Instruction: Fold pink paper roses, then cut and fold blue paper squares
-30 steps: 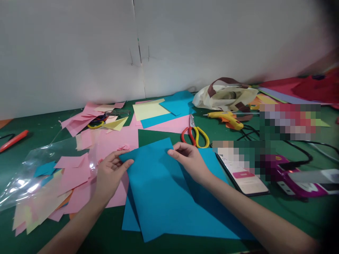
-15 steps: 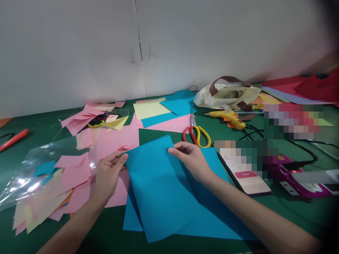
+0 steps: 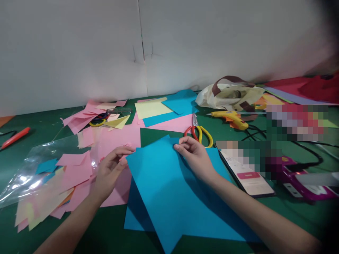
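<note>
A sheet of blue paper (image 3: 156, 187) slants up in front of me, its lower corner hanging toward the table's near edge. My right hand (image 3: 196, 158) is closed in a pinch on its upper right edge. At the upper left corner my left hand (image 3: 111, 173) has thumb and fingers apart, with nothing visible between them. Under the raised sheet lies more blue paper (image 3: 219, 218), partly hidden. Just beyond my right hand are red-and-yellow-handled scissors (image 3: 205, 135).
Left are pink paper scraps (image 3: 79, 174) and a clear plastic bag (image 3: 29, 176). A yellow glue gun (image 3: 233, 120), a phone (image 3: 254, 180) and a purple corded power strip (image 3: 302, 183) lie right. A cream bag (image 3: 225, 97) stands near the white wall (image 3: 79, 49).
My left hand has let go of the paper's corner and its fingers have spread. The raised blue sheet has turned, its lower corner now pointing toward me. My right hand keeps its pinch.
</note>
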`<state>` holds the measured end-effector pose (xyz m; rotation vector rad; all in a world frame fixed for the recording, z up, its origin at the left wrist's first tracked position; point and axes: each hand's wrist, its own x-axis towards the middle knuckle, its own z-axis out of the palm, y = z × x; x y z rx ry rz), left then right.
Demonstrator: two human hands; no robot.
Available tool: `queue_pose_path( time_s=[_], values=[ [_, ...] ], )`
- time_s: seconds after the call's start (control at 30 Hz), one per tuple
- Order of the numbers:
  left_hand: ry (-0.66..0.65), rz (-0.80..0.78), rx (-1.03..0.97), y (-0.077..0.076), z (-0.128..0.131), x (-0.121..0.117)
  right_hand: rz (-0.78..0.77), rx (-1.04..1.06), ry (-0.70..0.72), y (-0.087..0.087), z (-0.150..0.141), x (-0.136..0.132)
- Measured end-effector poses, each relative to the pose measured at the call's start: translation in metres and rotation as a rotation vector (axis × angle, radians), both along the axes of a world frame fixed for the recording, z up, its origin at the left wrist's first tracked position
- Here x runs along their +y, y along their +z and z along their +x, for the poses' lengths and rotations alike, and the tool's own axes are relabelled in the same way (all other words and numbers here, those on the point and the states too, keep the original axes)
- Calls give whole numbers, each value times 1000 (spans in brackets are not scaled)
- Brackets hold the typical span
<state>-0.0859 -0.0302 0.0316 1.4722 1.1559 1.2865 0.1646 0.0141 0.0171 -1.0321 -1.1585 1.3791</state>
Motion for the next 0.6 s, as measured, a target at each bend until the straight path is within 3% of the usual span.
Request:
queue_pose_path(
  time_s=[0.1, 0.17, 0.43, 0.6],
  values=[
    [-41, 114, 1, 1, -1, 1, -87, 72, 89, 0, 0, 0],
    [-74, 108, -28, 2, -1, 0, -142, 88, 172, 1, 1, 0],
    [-72, -119, -128, 5, 10, -8, -134, 51, 230, 3, 3, 1],
    [42, -250, -185, 14, 24, -7, -155, 85, 229, 6, 5, 1]
  ],
)
